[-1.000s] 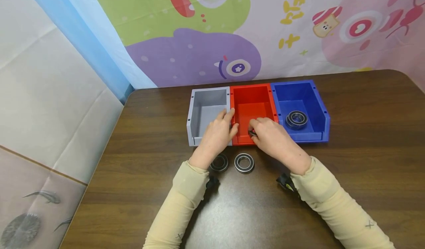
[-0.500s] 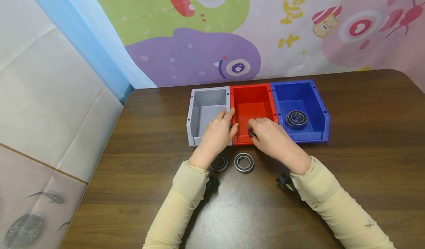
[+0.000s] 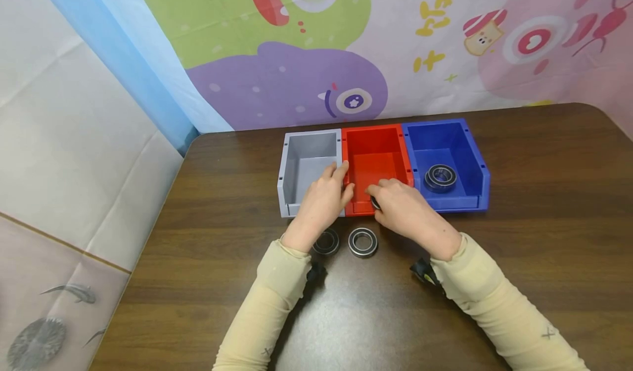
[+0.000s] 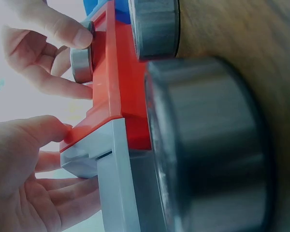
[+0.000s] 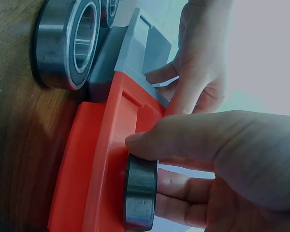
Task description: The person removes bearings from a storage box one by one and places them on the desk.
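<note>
My right hand (image 3: pixel 403 207) pinches a ball bearing (image 5: pixel 140 193) between thumb and fingers, over the front of the red bin (image 3: pixel 376 165). The bearing is tilted on edge, and in the head view the hand hides most of it. My left hand (image 3: pixel 321 198) straddles the walls where the grey bin (image 3: pixel 309 167) meets the red one, thumb on the red side and fingers on the grey side. On the table before the bins lie a bearing (image 3: pixel 363 243) and a second bearing (image 3: pixel 326 242), the latter partly behind my left wrist.
The blue bin (image 3: pixel 470 195) adjoins the red bin on the right, with two overlapping bearings (image 3: pixel 440 178) inside. All three bins stand side by side on the brown wooden table (image 3: pixel 544 206). A printed cloth (image 3: pixel 296 85) hangs behind the table.
My right hand has shifted slightly left, and the bearing in it has tilted and is now more hidden by the fingers. The left hand and the loose bearings stay put.
</note>
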`<act>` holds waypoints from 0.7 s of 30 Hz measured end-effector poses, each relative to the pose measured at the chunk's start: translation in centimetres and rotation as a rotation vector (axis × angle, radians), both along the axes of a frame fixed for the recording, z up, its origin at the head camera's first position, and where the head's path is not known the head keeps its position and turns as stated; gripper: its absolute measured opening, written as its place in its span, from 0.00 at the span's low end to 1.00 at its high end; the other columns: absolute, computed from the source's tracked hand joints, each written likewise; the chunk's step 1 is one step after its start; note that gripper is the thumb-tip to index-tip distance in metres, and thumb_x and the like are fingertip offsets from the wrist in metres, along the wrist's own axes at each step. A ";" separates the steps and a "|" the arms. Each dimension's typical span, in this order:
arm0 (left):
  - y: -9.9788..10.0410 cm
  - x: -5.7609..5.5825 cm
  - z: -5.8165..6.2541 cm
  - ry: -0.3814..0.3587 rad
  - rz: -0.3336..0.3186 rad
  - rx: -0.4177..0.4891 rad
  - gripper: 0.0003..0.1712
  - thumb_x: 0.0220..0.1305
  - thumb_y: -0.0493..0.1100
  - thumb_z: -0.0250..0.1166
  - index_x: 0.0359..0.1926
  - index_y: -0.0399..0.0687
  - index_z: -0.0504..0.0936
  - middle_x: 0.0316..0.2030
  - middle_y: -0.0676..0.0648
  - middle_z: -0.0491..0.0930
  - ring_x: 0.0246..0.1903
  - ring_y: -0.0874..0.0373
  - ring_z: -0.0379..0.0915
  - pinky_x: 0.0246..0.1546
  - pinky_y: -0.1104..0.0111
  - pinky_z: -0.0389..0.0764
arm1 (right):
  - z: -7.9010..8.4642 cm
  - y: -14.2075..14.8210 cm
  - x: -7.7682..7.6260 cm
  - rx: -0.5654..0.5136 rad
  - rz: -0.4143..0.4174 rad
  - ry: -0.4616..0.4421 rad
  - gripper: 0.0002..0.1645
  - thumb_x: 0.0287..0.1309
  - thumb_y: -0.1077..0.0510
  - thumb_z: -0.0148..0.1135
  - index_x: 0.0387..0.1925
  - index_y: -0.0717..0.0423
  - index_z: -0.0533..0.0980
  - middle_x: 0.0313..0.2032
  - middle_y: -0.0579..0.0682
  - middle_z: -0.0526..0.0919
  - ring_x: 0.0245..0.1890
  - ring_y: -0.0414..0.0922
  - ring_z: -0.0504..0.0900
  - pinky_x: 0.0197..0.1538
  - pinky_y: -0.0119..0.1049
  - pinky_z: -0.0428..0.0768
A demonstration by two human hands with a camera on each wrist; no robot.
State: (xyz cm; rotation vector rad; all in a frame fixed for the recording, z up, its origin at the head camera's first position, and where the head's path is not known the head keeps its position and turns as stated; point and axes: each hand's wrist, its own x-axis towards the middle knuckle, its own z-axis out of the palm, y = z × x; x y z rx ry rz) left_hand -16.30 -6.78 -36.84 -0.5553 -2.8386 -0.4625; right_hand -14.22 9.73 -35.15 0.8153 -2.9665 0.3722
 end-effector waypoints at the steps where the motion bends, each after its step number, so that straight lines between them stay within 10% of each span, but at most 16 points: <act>1: 0.0 0.0 0.0 0.000 0.001 0.000 0.27 0.62 0.46 0.55 0.61 0.41 0.68 0.54 0.35 0.71 0.32 0.41 0.79 0.36 0.56 0.80 | 0.0 0.0 0.0 0.001 0.000 -0.001 0.16 0.43 0.64 0.63 0.39 0.61 0.77 0.29 0.55 0.77 0.32 0.52 0.77 0.29 0.43 0.78; 21: 0.0 0.1 0.0 -0.001 0.005 -0.004 0.27 0.63 0.46 0.55 0.62 0.42 0.67 0.55 0.36 0.71 0.30 0.42 0.80 0.36 0.57 0.80 | -1.1 0.5 0.5 -0.025 0.060 0.099 0.16 0.42 0.63 0.62 0.38 0.61 0.76 0.29 0.54 0.77 0.27 0.50 0.77 0.29 0.43 0.77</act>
